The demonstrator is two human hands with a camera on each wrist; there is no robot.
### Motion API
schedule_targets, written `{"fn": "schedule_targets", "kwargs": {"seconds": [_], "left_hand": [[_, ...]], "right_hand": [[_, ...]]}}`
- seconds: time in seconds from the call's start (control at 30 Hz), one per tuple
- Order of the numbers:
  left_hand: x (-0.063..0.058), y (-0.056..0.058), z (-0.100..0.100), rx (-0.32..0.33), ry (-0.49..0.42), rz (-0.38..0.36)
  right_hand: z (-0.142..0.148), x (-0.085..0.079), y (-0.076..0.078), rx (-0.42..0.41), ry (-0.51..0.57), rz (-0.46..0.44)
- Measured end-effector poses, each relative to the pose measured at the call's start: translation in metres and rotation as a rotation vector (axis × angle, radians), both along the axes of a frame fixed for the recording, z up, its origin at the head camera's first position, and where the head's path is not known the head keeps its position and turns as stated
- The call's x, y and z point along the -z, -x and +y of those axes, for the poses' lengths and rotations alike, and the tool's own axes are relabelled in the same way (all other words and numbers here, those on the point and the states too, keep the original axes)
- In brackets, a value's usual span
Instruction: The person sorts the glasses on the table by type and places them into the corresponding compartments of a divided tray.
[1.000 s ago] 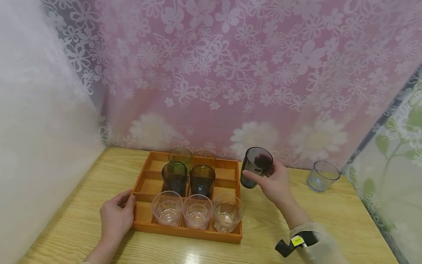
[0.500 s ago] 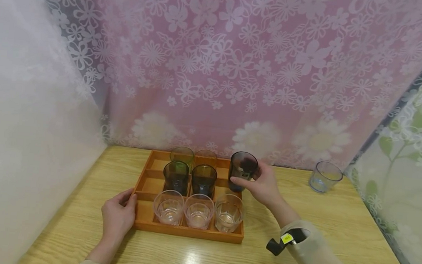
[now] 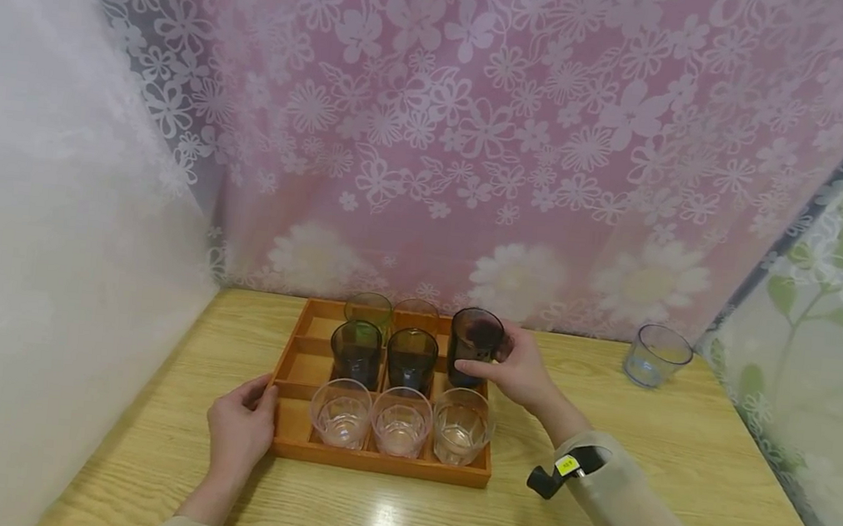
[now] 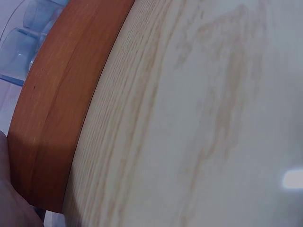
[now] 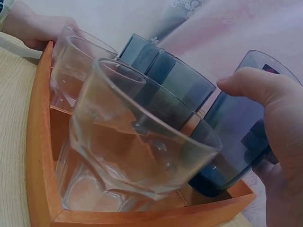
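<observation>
My right hand (image 3: 521, 370) grips a dark tinted glass tumbler (image 3: 473, 347), thumb on its near side and fingers behind. The tumbler stands at the right end of the wooden tray's (image 3: 381, 462) middle row, its base low inside the tray in the right wrist view. To its left in that row are two more dark tumblers (image 3: 357, 353). My left hand (image 3: 241, 427) holds the tray's left side near the front corner. Across the front row stand three clear glasses (image 3: 461, 429), the rightmost close before the right wrist camera. A greenish glass (image 3: 368, 308) and an amber one (image 3: 417, 314) occupy the back row.
A lone clear bluish glass (image 3: 657, 357) stands on the wooden table (image 3: 595, 520) at the back right. Behind the table hangs a pink flowered curtain (image 3: 433, 130), with pale sheets on both sides. Thin dividers split the tray into compartments.
The right hand has carried the dark tumbler leftward from beside the tray and down into the right end of its middle row. The left hand keeps its hold on the tray.
</observation>
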State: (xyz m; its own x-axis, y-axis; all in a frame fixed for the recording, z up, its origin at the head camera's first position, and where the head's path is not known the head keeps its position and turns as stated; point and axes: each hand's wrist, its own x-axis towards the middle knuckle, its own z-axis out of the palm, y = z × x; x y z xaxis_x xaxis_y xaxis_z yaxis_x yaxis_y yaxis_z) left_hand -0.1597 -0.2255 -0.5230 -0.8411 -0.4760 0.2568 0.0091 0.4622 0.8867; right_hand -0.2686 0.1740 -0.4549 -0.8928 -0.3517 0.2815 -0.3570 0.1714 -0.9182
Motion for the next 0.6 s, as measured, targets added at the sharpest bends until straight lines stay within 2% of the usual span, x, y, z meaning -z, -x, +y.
{"fn": "schedule_targets", "kwargs": {"seconds": [0.13,0.6], "left_hand": [[0.000,0.000,0.000,-0.001,0.003,-0.001],[0.002,0.001,-0.001,-0.015,0.017,-0.018]], "right_hand": [[-0.002,0.002,-0.001,-0.031,-0.004,-0.036],[-0.001,0.017,-0.001,-0.084,-0.043,-0.053]]}}
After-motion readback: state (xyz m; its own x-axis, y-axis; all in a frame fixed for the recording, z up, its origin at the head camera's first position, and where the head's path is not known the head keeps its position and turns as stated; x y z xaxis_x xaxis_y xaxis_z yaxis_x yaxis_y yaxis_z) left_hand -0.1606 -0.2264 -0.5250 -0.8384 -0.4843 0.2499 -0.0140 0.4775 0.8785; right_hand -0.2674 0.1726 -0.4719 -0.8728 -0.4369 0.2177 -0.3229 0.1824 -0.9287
